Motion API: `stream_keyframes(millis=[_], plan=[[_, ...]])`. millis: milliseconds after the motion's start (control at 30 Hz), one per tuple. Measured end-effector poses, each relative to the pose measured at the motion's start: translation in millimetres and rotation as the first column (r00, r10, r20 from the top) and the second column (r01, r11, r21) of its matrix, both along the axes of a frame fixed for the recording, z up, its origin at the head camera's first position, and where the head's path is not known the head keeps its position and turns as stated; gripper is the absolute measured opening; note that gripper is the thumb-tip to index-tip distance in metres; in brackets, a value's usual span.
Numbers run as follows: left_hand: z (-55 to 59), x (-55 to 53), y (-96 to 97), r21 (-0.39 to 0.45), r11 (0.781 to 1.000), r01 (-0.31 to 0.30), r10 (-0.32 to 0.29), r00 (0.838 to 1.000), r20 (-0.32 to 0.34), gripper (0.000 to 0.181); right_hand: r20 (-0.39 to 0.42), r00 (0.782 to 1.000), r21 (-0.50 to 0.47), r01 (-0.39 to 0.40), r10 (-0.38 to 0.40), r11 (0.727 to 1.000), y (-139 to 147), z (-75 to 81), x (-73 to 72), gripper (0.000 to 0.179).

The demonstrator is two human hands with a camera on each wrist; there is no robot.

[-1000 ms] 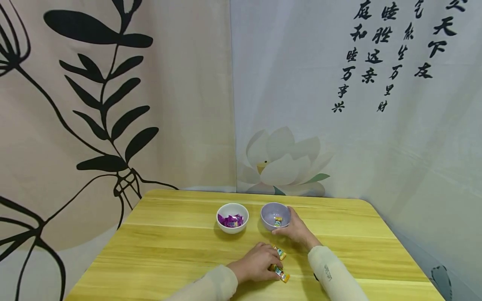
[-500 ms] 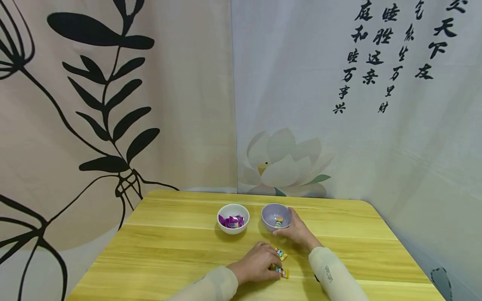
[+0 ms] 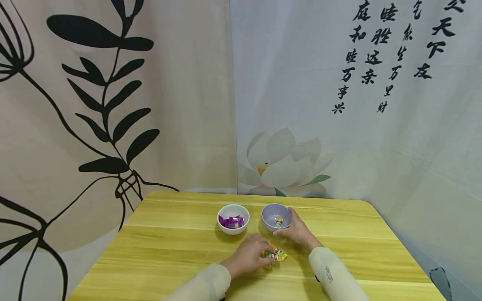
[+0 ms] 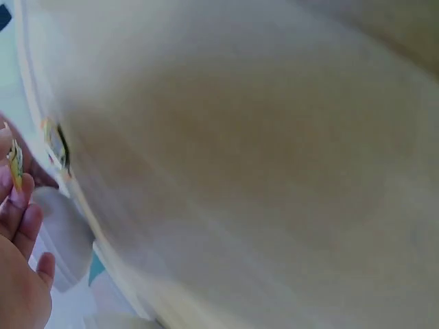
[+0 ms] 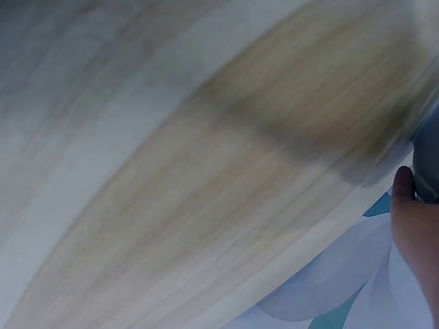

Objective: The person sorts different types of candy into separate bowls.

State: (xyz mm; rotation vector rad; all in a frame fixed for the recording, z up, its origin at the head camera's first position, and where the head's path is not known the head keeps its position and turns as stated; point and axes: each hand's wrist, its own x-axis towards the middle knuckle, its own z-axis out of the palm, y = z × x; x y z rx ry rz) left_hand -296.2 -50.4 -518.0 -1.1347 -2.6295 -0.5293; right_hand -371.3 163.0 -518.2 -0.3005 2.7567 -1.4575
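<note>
My left hand point(image 3: 250, 253) pinches a yellow-wrapped candy point(image 4: 16, 164) between thumb and fingertips, as the left wrist view shows. A second yellow-wrapped candy point(image 3: 280, 255) lies on the table just past those fingertips, overlapping the held one in the head view. With thumb and fingers at its rim, my right hand point(image 3: 300, 230) holds a lavender bowl point(image 3: 267, 211). One small yellow candy point(image 3: 278, 222) sits inside that bowl. In the right wrist view only part of the right hand point(image 5: 416, 233) and a dark edge of the bowl point(image 5: 429, 154) show.
A white bowl point(image 3: 223, 209) with several purple-wrapped candies point(image 3: 233, 222) stands left of the lavender bowl. Both are near the far edge of the wooden table point(image 3: 169, 238). Behind it hangs a printed cloth point(image 3: 196, 104).
My left hand has lifted the nearer yellow candy from its place and moved it slightly away from me, towards the other candy. The right hand and both bowls have stayed put.
</note>
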Motion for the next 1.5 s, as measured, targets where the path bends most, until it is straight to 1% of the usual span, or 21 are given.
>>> stream_keyframes(millis=[100,233,267,333,467,567,733,900,1033,1133,1200,1367,1500], plan=[[4.1,-4.7,-3.7,0.075,0.996,-0.042,0.041,0.999,0.023,0.018,0.001,1.000,0.003,-0.004,0.004,1.000,0.2,0.5,0.3,0.113],[13.5,-11.9,-6.2,0.171,0.979,-0.116,0.110,0.993,0.043,0.016,0.000,1.000,0.022,-0.005,0.005,1.000,0.7,1.3,0.8,0.111],[16.2,-14.3,-6.3,0.187,0.973,-0.138,0.133,0.990,0.041,0.016,-0.002,1.000,0.024,-0.008,0.008,1.000,0.7,1.5,0.8,0.110],[21.4,-19.4,-5.6,0.210,0.961,-0.178,0.179,0.984,0.014,0.017,-0.002,1.000,0.028,-0.009,0.009,1.000,0.8,1.7,0.7,0.109],[30.3,-31.3,-3.1,0.248,0.937,-0.248,0.265,0.964,-0.037,0.023,0.006,1.000,-0.003,-0.015,0.016,1.000,0.4,2.0,0.9,0.111],[35.7,-42.1,1.7,0.255,0.917,-0.306,0.330,0.942,-0.055,0.025,0.005,1.000,-0.025,-0.017,0.017,1.000,1.4,1.2,0.4,0.113],[44.5,-57.6,12.2,0.251,0.890,-0.382,0.406,0.913,-0.051,0.024,-0.005,1.000,-0.031,-0.024,0.023,0.999,2.8,0.6,-0.4,0.112],[47.5,-70.2,21.5,0.249,0.871,-0.423,0.443,0.896,-0.030,0.024,-0.009,0.999,-0.074,-0.040,0.039,0.996,2.6,0.2,-0.6,0.110],[47.8,-76.3,26.1,0.243,0.869,-0.430,0.439,0.898,0.020,0.033,-0.008,0.999,-0.063,-0.034,0.034,0.997,1.3,-2.0,-1.6,0.114],[48.1,-75.9,25.9,0.248,0.872,-0.422,0.422,0.905,0.057,0.039,-0.013,1.000,-0.036,-0.026,0.026,0.999,-1.6,-2.2,-1.3,0.118],[48.7,-74.2,25.6,0.252,0.874,-0.416,0.413,0.908,0.068,0.039,-0.019,1.000,-0.029,-0.026,0.026,0.999,-2.5,-1.7,-1.2,0.118],[48.9,-68.3,25.7,0.269,0.877,-0.399,0.398,0.915,0.059,0.037,-0.013,1.000,-0.027,-0.023,0.022,0.999,-1.5,0.4,0.3,0.117],[47.1,-63.2,26.3,0.273,0.878,-0.393,0.392,0.918,0.059,0.037,-0.002,1.000,-0.030,-0.026,0.026,0.999,0.9,1.3,2.0,0.116]])
